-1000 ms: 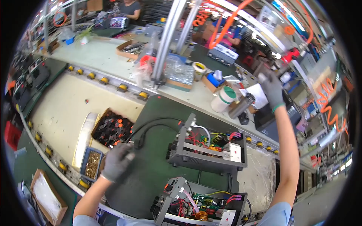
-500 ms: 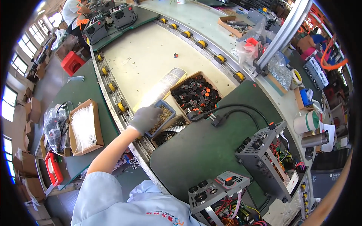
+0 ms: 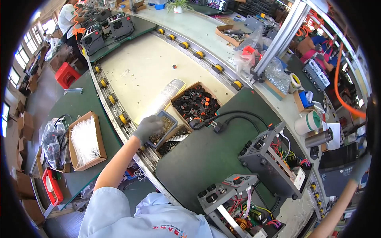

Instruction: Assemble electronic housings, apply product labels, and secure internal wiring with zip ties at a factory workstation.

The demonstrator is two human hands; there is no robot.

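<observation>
My left hand (image 3: 149, 129), in a grey glove, is at the left edge of a small blue-grey bin (image 3: 170, 119) of small brass-coloured screws (image 3: 162, 132). Its fingers are curled together, and whatever they may hold is hidden. At the far right rim my gloved right hand (image 3: 360, 166) is raised beside a dark upright shape (image 3: 369, 131); blur and the dark edge hide its fingers. Two opened grey metal device housings stand on the green board in front of me, one near (image 3: 226, 198) and one farther right (image 3: 260, 152), with wires and circuit boards exposed.
A box of black and orange knobs (image 3: 198, 104) adjoins the screw bin. A black plug cable (image 3: 238, 116) crosses the green board (image 3: 190, 166). Roller rails (image 3: 113, 99) flank the line. White strips fill a carton (image 3: 104, 152) at left. An orange hose (image 3: 340, 97) hangs at right.
The view has shifted a little. My left hand has drawn back slightly toward the bin's left edge, its fingers more curled. My right hand has come into view at the right rim.
</observation>
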